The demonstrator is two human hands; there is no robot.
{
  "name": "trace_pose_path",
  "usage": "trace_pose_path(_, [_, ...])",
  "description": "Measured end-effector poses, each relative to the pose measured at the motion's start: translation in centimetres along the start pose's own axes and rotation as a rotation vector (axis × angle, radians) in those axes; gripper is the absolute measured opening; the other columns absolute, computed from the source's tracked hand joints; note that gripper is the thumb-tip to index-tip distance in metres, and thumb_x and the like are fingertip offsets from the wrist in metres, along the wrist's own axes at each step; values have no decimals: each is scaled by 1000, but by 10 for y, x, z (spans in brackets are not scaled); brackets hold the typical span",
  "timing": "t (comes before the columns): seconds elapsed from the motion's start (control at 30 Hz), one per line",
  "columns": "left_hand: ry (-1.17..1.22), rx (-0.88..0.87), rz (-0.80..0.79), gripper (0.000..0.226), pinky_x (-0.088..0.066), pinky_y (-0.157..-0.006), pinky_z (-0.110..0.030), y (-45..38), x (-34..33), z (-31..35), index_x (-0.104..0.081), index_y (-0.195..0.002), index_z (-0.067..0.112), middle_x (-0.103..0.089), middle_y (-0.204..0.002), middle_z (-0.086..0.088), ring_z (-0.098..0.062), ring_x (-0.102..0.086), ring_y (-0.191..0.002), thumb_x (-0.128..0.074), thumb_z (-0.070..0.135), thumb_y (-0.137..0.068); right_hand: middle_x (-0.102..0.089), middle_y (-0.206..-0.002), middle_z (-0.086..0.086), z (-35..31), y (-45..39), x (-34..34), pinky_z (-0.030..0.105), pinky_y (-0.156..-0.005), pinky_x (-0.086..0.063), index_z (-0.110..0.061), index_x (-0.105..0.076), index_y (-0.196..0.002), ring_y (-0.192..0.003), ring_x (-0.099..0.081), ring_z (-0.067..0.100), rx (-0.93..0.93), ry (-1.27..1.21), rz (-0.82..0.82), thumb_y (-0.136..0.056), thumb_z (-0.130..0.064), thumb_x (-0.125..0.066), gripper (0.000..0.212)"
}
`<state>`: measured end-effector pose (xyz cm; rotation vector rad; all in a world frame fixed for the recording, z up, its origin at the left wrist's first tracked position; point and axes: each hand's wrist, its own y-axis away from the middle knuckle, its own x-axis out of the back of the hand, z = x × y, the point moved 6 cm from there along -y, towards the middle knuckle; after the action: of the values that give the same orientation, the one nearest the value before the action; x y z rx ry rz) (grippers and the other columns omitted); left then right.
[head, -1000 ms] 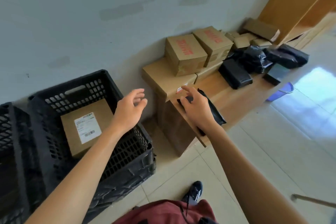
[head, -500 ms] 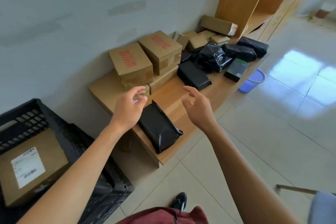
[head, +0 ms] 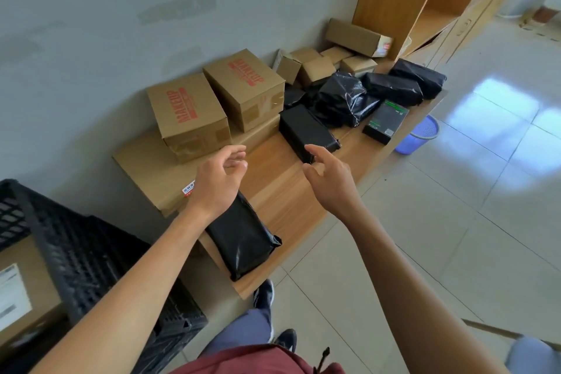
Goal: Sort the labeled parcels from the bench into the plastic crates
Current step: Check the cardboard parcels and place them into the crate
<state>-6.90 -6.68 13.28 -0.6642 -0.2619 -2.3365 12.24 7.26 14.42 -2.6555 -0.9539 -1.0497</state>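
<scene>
Over the past second the person's view has swung away from the black plastic crate toward the far run of the wooden bench; the crate, earlier central with its labeled cardboard box fully in sight, now sits at the lower left edge with only part of that box showing. Both hands have travelled along with it. The right hand, which a second ago lay over the nearest black poly parcel at the bench's near end, has passed beyond it and now hovers above bare bench wood, just short of the black wrapped box farther along. This suggests the near parcel is being skipped for now and the next pick is farther up the bench, possibly the wrapped box or one of the two MAKEUP cartons.

The left hand is raised over the bench's near half, palm turned inward, fingers loosely curled and holding nothing. The right hand is spread, fingers extended toward the wrapped box, also empty. Both forearms reach forward roughly parallel. Most parcels remain on the bench: cartons against the wall side, black bags and small boxes toward the bench's far end.
</scene>
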Motion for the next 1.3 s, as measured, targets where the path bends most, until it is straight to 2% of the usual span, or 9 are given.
trace_pose_path(0.1, [13, 31, 37, 30, -46, -97, -15, -19, 4, -12, -66, -131, 24, -70, -122, 12, 7, -61, -109, -60, 20, -102, -55, -150, -2, -7, -28, -12, 12, -88, -36, -23, -45, -156, -96, -59, 3, 25, 14, -50, -108, -25, -53, 48])
trace_pose_path(0.17, [29, 58, 62, 30, -49, -103, -25, -31, 8, -23, -66, -132, 24, -69, -122, 12, 2, -62, -112, -60, 22, -102, -53, -153, -1, -13, -48, -22, 14, -91, -36, -24, -44, -156, -110, -58, 3, 38, 23, -89, -108, -26, -53, 48])
trace_pose_path(0.4, [132, 195, 180, 31, -53, -105, -42, -71, 29, -75, -64, -134, 28, -68, -127, 14, -2, -63, -116, -60, 26, -103, -61, -141, -1, -33, -120, -69, 11, -58, -45, -29, -42, -156, -94, -71, 19, 77, 97, -230, -108, -27, -52, 49])
trace_pose_path(0.53, [152, 252, 267, 32, -51, -104, -27, -86, 43, -98, -63, -135, 24, -68, -128, 11, -3, -63, -116, -58, 23, -104, -54, -150, 0, -45, -146, -94, 10, -77, -40, -27, -43, -155, -119, -61, 15, 99, 149, -309, -108, -23, -52, 49])
trace_pose_path(0.8, [205, 441, 383, 33, -38, -96, -7, -67, 72, -157, -62, -139, 22, -66, -126, 15, 3, -58, -117, -55, 21, -106, -58, -111, -5, -69, -174, -161, 4, -62, -43, -24, -47, -154, -104, -67, 34, 171, 223, -462, -106, -18, -54, 49])
trace_pose_path(0.97, [194, 517, 427, 35, -34, -86, 7, -40, 81, -180, -61, -140, 22, -62, -129, 17, 12, -55, -110, -54, 17, -106, -68, -121, 5, -79, -170, -200, -6, -68, -37, -23, -50, -151, -111, -62, 29, 236, 205, -527, -105, -17, -55, 47])
trace_pose_path(1.1, [156, 547, 453, 37, -34, -94, -2, -18, 87, -188, -60, -141, 22, -62, -133, 15, 4, -55, -116, -53, 15, -106, -64, -134, 4, -83, -156, -219, 1, -75, -38, -23, -48, -153, -102, -59, 10, 289, 196, -564, -107, -20, -53, 47])
trace_pose_path(1.2, [152, 572, 469, 38, -41, -109, -22, 3, 89, -199, -59, -143, 22, -62, -137, 12, 1, -56, -120, -54, 16, -105, -55, -150, 2, -81, -141, -233, 17, -93, -35, -22, -46, -154, -123, -55, 14, 320, 197, -601, -107, -19, -52, 48])
trace_pose_path(1.3, [155, 595, 487, 37, -41, -98, -11, 16, 87, -212, -60, -141, 23, -64, -135, 13, -2, -58, -121, -57, 18, -105, -53, -152, 7, -79, -131, -251, 16, -93, -31, -22, -46, -154, -136, -51, 22, 318, 201, -651, -106, -18, -52, 48])
